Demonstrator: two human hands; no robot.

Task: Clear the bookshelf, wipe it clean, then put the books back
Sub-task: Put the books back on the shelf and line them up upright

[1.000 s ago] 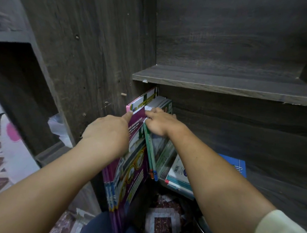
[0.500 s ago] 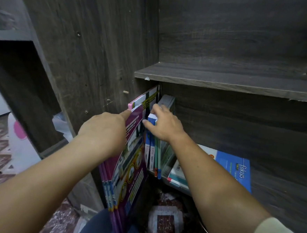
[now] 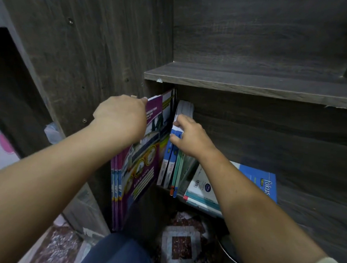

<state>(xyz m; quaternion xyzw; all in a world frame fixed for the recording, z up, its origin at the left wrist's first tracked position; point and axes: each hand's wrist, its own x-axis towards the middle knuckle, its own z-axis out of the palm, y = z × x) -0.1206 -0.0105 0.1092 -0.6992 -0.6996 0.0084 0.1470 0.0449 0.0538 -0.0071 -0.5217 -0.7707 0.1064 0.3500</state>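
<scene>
Looking down, head view: dark wood-grain bookshelf (image 3: 91,53), tall side panel on the left with small screw holes. Upper shelf board (image 3: 243,83) is bare, with a chipped front edge at its right end. Floor below has a patterned rug (image 3: 181,247); a knee in blue denim (image 3: 118,255) is at the bottom edge. A crumpled clear plastic bag (image 3: 51,131) sits left of the side panel.

All books are in the lower compartment under that board:
- purple books (image 3: 142,176), several thin ones with matching covers. They're tilted, tops in the compartment's left corner, lower ends sticking out past the shelf front. Can't tell if they touch the floor.
- upright books (image 3: 170,170), just right of the purple ones, with blue, white and green spines, standing near vertical.
- flat stack (image 3: 203,187) lying right of the upright ones, with a blue "fokus" book (image 3: 259,178) lying flat beside it.

Hands:
- left hand (image 3: 120,117): fingers curled over the top edge of the purple books, grasping them.
- right hand (image 3: 190,138): fingers and thumb pinching the tops of the upright books.
</scene>
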